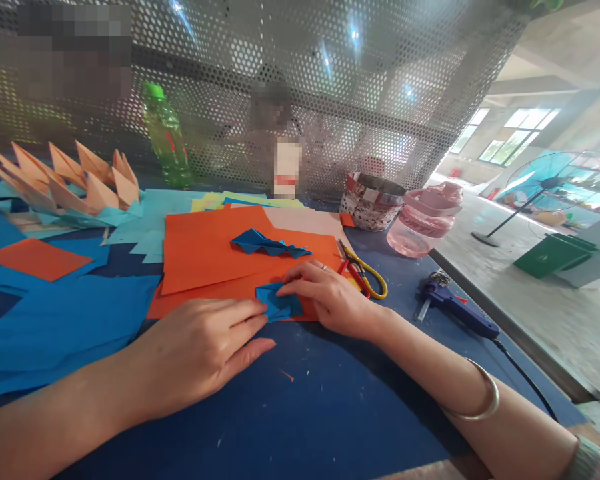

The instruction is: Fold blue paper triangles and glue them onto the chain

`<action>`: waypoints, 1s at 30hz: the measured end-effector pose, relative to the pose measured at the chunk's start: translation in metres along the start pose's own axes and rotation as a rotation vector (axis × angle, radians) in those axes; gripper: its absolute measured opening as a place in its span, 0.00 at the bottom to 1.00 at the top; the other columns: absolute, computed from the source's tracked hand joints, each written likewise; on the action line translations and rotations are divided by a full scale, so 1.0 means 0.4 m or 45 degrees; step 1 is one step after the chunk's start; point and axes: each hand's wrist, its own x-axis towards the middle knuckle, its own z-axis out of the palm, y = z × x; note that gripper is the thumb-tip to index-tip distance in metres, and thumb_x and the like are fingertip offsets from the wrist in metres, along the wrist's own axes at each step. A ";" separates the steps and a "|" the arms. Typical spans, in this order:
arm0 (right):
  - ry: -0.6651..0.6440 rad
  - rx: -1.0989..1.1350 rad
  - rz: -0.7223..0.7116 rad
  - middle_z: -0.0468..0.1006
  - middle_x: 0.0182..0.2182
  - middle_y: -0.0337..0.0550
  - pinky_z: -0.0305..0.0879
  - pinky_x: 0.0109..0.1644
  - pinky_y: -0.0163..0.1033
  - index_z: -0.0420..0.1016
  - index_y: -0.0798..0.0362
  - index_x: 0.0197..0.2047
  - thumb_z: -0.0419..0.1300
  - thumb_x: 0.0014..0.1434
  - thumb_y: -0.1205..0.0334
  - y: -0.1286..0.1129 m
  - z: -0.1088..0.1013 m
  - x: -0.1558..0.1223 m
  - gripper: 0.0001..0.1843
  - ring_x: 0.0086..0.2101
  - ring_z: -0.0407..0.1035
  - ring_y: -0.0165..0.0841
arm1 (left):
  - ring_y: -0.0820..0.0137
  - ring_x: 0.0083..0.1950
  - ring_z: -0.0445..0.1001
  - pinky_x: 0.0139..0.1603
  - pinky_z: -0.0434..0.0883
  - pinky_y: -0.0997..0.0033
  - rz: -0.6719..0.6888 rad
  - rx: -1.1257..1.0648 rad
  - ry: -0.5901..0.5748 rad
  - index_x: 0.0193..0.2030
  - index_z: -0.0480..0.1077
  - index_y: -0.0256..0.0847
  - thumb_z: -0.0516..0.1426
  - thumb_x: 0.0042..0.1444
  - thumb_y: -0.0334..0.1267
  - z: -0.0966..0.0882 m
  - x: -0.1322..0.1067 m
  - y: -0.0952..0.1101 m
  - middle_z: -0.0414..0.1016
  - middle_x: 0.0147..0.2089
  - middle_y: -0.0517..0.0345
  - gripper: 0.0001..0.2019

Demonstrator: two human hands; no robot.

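A small folded blue paper piece (280,303) lies on orange paper sheets (205,250) on a dark blue table (330,407). My left hand (200,347) presses its fingertips on the piece's left edge, fingers close together and flat. My right hand (325,297) pins the piece's right side with its fingers curled over it. A ring shows on the right hand, a silver bangle (473,400) on that wrist. Farther back on the orange sheets rests a row of joined blue folded pieces (267,245).
Yellow-and-red scissors (363,273) and a blue glue gun (455,310) lie to the right. A patterned bowl (371,200) and pink jug (423,223) stand behind. Blue paper sheets (55,320), orange folded points (65,177) and a green bottle (165,137) are left. A perforated metal screen (300,80) backs the table.
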 end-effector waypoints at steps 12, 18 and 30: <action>-0.044 -0.023 0.061 0.74 0.41 0.47 0.66 0.50 0.42 0.70 0.54 0.42 0.54 0.56 0.78 -0.009 -0.015 -0.001 0.13 0.44 0.68 0.37 | 0.60 0.41 0.80 0.37 0.78 0.64 0.008 0.051 -0.019 0.51 0.75 0.37 0.47 0.69 0.41 0.006 -0.007 0.008 0.80 0.47 0.46 0.17; -0.101 0.083 0.128 0.75 0.32 0.41 0.64 0.43 0.36 0.72 0.55 0.35 0.62 0.55 0.73 -0.019 -0.030 -0.001 0.06 0.37 0.68 0.32 | 0.57 0.49 0.78 0.46 0.77 0.59 -0.010 0.041 -0.018 0.53 0.73 0.35 0.49 0.68 0.41 0.020 -0.007 0.009 0.78 0.51 0.44 0.17; -0.043 0.267 0.345 0.72 0.25 0.32 0.57 0.30 0.28 0.74 0.54 0.36 0.60 0.56 0.72 -0.058 0.018 -0.004 0.06 0.24 0.64 0.23 | 0.60 0.46 0.80 0.43 0.79 0.62 -0.013 -0.057 -0.050 0.51 0.76 0.35 0.47 0.69 0.39 0.011 -0.011 0.009 0.78 0.52 0.45 0.18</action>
